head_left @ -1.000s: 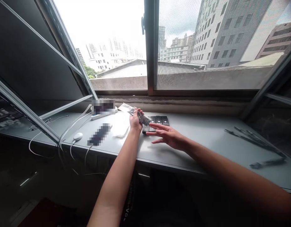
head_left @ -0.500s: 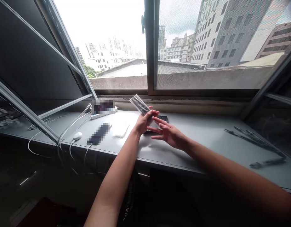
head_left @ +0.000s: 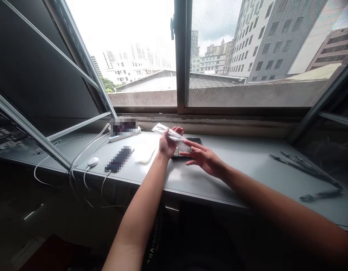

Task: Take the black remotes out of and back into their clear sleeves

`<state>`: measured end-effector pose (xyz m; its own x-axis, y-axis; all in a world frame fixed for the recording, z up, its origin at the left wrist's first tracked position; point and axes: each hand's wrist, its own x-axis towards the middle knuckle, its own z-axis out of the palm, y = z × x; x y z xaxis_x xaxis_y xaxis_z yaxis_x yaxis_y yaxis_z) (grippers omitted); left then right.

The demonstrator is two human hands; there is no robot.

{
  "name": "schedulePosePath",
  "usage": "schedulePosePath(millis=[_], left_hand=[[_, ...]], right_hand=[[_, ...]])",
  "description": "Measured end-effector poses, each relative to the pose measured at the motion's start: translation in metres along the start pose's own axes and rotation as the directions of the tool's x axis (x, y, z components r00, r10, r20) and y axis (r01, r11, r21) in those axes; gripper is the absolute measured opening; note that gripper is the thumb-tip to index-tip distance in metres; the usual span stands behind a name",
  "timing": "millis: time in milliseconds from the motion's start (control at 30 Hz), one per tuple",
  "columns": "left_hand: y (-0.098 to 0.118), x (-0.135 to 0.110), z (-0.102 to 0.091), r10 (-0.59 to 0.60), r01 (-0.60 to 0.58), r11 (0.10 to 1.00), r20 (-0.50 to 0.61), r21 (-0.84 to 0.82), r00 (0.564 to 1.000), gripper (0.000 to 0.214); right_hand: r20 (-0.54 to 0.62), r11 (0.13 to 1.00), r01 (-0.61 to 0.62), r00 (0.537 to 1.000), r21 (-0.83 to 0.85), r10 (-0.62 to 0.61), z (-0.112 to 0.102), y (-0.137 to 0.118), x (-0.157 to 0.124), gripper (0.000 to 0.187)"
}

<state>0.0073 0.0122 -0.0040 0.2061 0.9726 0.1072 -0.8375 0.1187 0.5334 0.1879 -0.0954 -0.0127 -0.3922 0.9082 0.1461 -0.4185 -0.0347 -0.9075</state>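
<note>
A narrow clear plastic packet lies tilted across my left hand, pinned under the thumb; glare hides what is inside. My right hand is beside the packet's near end with its fingers spread and holding nothing that I can see. Its index fingertip is close to the plastic, but I cannot tell whether it touches. Beneath both hands a dark, flat object with rows of small light marks rests on the desk, partly covered.
A white folded sheet and a phone-shaped, blurred-out object lie to the left. Further left are a white mouse-like device, cables and a white power strip. Dark cables lie at right. Metal frames slope on both sides.
The packet has tipped lower and turned flatter as my left hand rolled palm up. My right hand has barely shifted, and more of the dark object shows.
</note>
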Motion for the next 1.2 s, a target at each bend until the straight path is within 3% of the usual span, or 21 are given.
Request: schedulePosePath(millis=[133, 233, 367, 467, 567, 700, 800, 900, 1000, 1200], left_hand=[[0.003, 0.004, -0.005, 0.04, -0.042, 0.998, -0.024, -0.047, 0.999, 0.032], [0.004, 0.004, -0.007, 0.044, -0.044, 0.999, -0.015, -0.02, 0.999, 0.032], [0.003, -0.003, -0.002, -0.029, 0.022, 0.997, 0.09, 0.078, 0.995, 0.033], [0.002, -0.01, 0.005, -0.153, 0.117, 0.978, 0.214, 0.174, 0.965, 0.039], [-0.001, -0.015, 0.008, -0.277, 0.193, 0.944, 0.326, 0.267, 0.904, 0.046], [-0.005, -0.015, 0.007, -0.377, 0.216, 0.901, 0.432, 0.376, 0.819, 0.051], [-0.008, -0.016, 0.005, -0.444, 0.228, 0.867, 0.476, 0.444, 0.759, 0.052], [-0.011, -0.018, 0.005, -0.494, 0.246, 0.84, 0.496, 0.483, 0.714, 0.052], [-0.012, -0.02, 0.005, -0.518, 0.262, 0.83, 0.505, 0.492, 0.691, 0.053], [-0.012, -0.019, 0.005, -0.518, 0.263, 0.829, 0.501, 0.494, 0.693, 0.053]], right_hand=[[-0.107, 0.984, 0.067, 0.991, -0.167, -0.086, 0.002, 0.001, -0.001, 0.037], [-0.232, 0.912, 0.133, 0.943, -0.388, -0.236, 0.002, 0.002, -0.001, 0.035], [-0.309, 0.817, 0.164, 0.87, -0.553, -0.384, 0.0, 0.001, -0.001, 0.04], [-0.336, 0.782, 0.157, 0.839, -0.603, -0.427, 0.0, -0.002, -0.001, 0.048], [-0.289, 0.795, 0.125, 0.889, -0.593, -0.355, 0.001, -0.005, -0.002, 0.05], [-0.141, 0.794, 0.075, 0.97, -0.603, -0.199, 0.003, -0.004, -0.003, 0.05], [-0.065, 0.774, 0.074, 0.987, -0.629, -0.147, 0.006, -0.001, -0.005, 0.047], [-0.077, 0.734, 0.031, 0.991, -0.678, -0.112, 0.008, 0.001, -0.007, 0.045], [-0.09, 0.712, 0.003, 0.992, -0.702, -0.092, 0.008, 0.0, -0.008, 0.043], [-0.091, 0.751, -0.001, 0.993, -0.661, -0.079, 0.004, 0.002, -0.006, 0.045]])
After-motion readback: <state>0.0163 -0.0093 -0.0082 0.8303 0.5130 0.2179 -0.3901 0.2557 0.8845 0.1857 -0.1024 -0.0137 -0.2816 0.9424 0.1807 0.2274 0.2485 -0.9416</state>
